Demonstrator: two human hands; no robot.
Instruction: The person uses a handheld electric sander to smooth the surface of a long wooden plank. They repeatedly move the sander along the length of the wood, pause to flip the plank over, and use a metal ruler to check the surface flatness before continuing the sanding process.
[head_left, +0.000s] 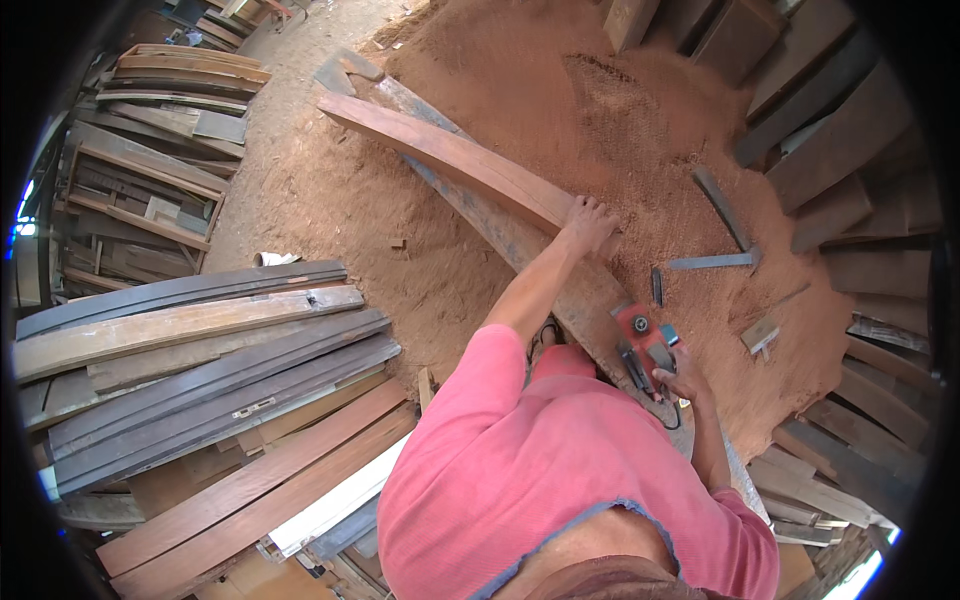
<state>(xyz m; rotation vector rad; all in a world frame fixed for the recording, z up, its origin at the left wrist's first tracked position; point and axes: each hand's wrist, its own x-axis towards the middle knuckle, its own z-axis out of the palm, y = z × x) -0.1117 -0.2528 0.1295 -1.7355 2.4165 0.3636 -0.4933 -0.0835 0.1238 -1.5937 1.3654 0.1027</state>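
Note:
A long reddish wooden beam (450, 154) lies aslant along a worn, narrow bench plank (517, 240). My left hand (591, 225) grips the beam near its close end, with the fingers over the far edge. Closer to my body, a red electric hand planer (642, 336) sits on the same plank, apart from the beam. My right hand (682, 376) holds the planer at its rear handle; part of the grip is hidden by the hand. A dark cord runs from the planer's back end beside my wrist.
A carpenter's square (711, 261) lies on reddish sawdust (495, 75) right of the bench, near a short dark bar (658, 286) and a wood block (760, 334). Stacked boards (217, 375) crowd the left; upright timbers (832, 142) line the right. A notched stop (349, 73) tops the bench's far end.

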